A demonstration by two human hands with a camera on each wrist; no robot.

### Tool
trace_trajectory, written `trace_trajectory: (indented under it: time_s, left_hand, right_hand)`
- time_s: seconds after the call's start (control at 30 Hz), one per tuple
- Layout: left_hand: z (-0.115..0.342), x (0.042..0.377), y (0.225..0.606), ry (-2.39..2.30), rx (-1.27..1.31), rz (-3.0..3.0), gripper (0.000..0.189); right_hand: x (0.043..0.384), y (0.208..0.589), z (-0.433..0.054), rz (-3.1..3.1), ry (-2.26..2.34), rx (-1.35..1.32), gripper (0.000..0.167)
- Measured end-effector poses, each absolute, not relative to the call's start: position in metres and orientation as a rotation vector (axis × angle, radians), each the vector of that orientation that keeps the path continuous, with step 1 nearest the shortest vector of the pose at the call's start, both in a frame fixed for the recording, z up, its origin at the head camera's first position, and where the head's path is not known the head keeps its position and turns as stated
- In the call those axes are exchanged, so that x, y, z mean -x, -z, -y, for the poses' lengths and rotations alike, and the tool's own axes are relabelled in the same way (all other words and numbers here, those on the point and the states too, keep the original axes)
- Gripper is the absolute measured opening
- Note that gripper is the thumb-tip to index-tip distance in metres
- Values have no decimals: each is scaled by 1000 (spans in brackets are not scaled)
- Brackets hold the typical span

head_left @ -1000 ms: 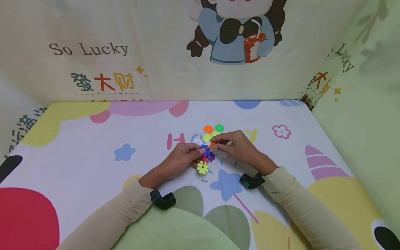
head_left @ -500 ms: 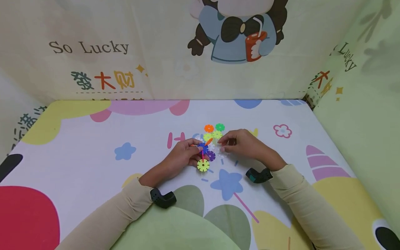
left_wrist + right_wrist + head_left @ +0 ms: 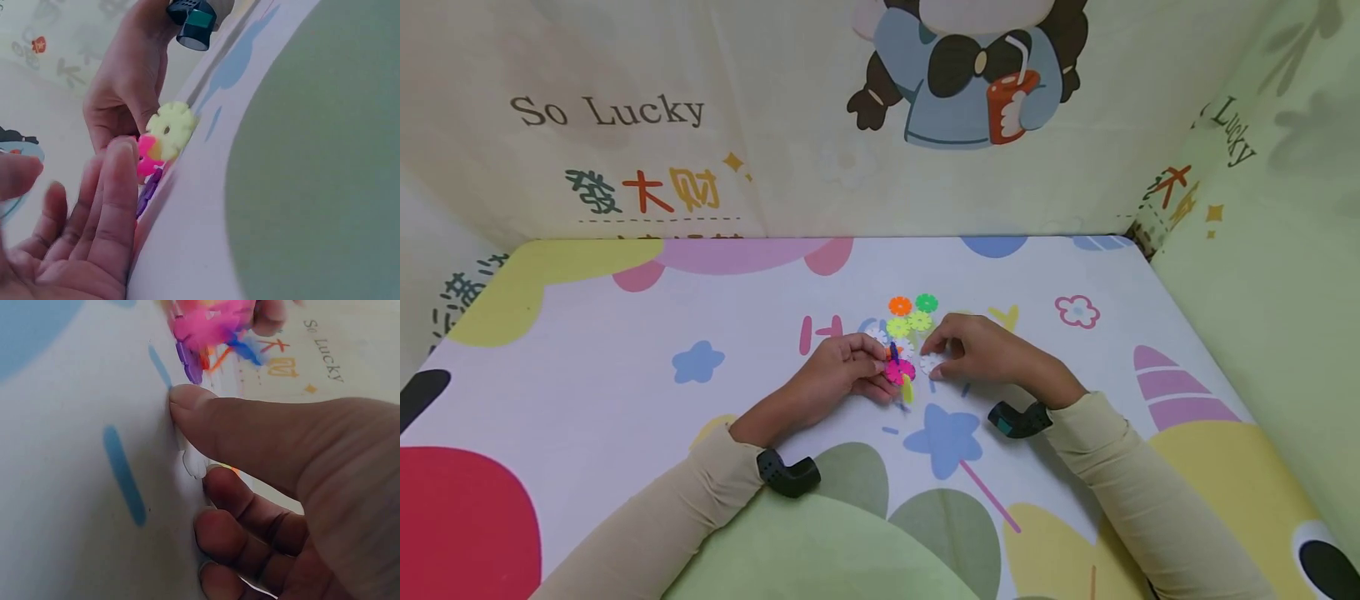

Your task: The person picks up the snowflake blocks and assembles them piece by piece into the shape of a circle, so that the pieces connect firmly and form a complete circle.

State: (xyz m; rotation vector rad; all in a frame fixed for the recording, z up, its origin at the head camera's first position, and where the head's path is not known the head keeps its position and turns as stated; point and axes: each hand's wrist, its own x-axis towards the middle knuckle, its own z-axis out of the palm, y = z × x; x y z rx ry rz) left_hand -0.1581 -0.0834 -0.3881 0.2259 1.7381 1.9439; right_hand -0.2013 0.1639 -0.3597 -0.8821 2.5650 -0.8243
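Observation:
My left hand point(image 3: 838, 371) holds a cluster of joined plastic snowflake discs between thumb and fingers. In it a pink disc point(image 3: 899, 372) faces up, a blue disc point(image 3: 893, 352) stands edge-on, and a yellow-green disc point(image 3: 907, 389) hangs at the near end. The right wrist view shows the pink disc point(image 3: 212, 325) and blue disc point(image 3: 249, 350) blurred. My right hand point(image 3: 981, 346) is low at the table, thumb and index finger pinching the edges of a white snowflake disc point(image 3: 194, 465). The fingers cover much of that disc.
Loose snowflake discs lie beyond the hands: an orange disc point(image 3: 900, 306), a green disc point(image 3: 927, 302), yellow-green discs point(image 3: 920, 322) and white ones. A purple disc point(image 3: 189, 362) lies under the cluster. A printed cloth covers the table point(image 3: 760, 300); a curtain point(image 3: 790, 125) hangs behind.
The right hand has let go of the orange disc on the cluster and moved right to the white disc. The left hand has turned the cluster, bringing its pink disc face up.

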Motion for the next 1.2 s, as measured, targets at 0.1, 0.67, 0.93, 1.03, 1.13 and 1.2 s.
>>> trace_trajectory:
  time_s: [0.1, 0.67, 0.93, 1.03, 1.13, 1.2]
  left_hand:
    - [82, 158, 388, -1937, -222, -1790, 24]
    - [71, 151, 385, -1793, -49, -2173, 45]
    - [72, 149, 380, -1834, -48, -2148, 32]
    - [74, 151, 382, -1866, -77, -2100, 23]
    - [77, 152, 383, -1878, -124, -2061, 18]
    - [80, 153, 383, -1884, -154, -2029, 14]
  right_hand:
    - [201, 359, -163, -2568, 812, 852, 26]
    - [201, 361, -162, -2576, 782, 819, 26]
    - [201, 361, -162, -2582, 771, 813, 26]
    - [201, 361, -162, -2577, 777, 815, 26]
    - [201, 361, -162, -2576, 778, 812, 25]
    - [201, 360, -162, -2577, 775, 802, 25]
